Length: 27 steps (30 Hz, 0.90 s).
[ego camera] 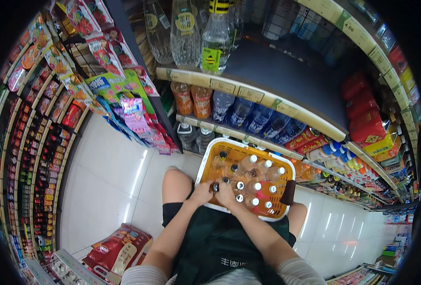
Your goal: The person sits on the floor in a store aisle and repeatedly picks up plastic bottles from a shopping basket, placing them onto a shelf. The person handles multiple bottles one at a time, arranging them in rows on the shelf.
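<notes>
An orange plastic basket (228,141) with a white rim sits between my bent knees, filled with upright drink bottles. My left hand (201,194) is inside its near left corner, closed around a dark-capped bottle (216,186). Right beside it, my right hand (225,195) grips another dark-capped bottle (225,180); my fingers partly hide both bottles. White-capped bottles (249,163) of pale and pinkish drinks fill the middle and right of the basket. Two further dark-capped bottles (234,168) stand towards its far left.
Ahead, a store shelf (285,78) holds clear bottles (185,34), with blue-labelled bottles (242,111) on the tier below. Hanging snack packs (137,110) flank it on the left. A large red bag (121,251) lies on the tiled floor (107,171). Red multipacks (365,114) are at the right.
</notes>
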Motion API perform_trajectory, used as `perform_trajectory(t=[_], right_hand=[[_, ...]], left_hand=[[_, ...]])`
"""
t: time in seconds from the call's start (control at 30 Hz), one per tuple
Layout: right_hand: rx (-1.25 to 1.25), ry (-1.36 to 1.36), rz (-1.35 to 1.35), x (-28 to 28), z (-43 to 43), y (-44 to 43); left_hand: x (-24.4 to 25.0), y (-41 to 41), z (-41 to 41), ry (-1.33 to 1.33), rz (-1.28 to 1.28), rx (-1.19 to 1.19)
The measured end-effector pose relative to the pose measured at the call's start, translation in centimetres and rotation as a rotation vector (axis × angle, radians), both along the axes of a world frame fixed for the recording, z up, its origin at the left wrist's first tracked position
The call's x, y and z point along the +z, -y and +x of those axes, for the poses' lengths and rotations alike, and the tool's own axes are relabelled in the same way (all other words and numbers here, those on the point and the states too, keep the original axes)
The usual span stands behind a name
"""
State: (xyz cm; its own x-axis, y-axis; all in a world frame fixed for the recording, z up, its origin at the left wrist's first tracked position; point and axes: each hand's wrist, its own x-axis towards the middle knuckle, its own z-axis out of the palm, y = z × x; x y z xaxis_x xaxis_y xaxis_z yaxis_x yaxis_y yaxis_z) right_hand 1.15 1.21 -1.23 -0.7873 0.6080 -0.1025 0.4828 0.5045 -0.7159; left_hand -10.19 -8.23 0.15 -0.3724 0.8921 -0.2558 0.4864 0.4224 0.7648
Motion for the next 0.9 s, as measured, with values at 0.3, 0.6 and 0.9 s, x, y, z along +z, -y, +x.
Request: perform_trajectory(t=[0.3, 0.6, 0.9], right_hand=[[0.203, 0.374, -0.032, -3.5, -1.7, 0.7], [0.228, 0.214, -0.096, 2.9, -2.2, -2.3], [-0.041, -0.63, 0.159, 31.3, -10.5, -11.3]], left_hand=[[-2.1, -0.5, 0.3, -0.066, -0.168, -0.047], [-0.3, -0.4, -1.2, 0.08, -0.074, -0.026], [18.4, -8.7, -7.0, 0.056, 0.762, 0.321]])
